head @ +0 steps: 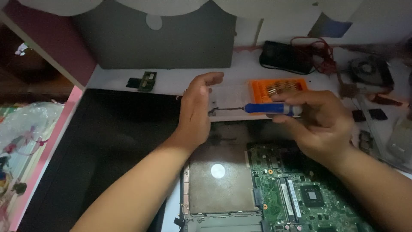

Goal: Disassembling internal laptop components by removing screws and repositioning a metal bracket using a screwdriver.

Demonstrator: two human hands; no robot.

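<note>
Blue-handled screwdriver (271, 108) gripped level in right hand (319, 124), tip at 9 o'clock; left hand (195, 112) loosely curled, possibly steadying tip above open laptop (274, 189).

A white table (171, 80) with a pink edge carried the work. An opened laptop lay on it, its dark screen (111, 141) flat to the left and its green circuit board (300, 189) bare beside a grey metal plate (219, 180). Farther back lay a small memory card (146, 80), an orange box of bits (278, 87), a black meter with red leads (287, 56) and a round fan (370, 71).
</note>
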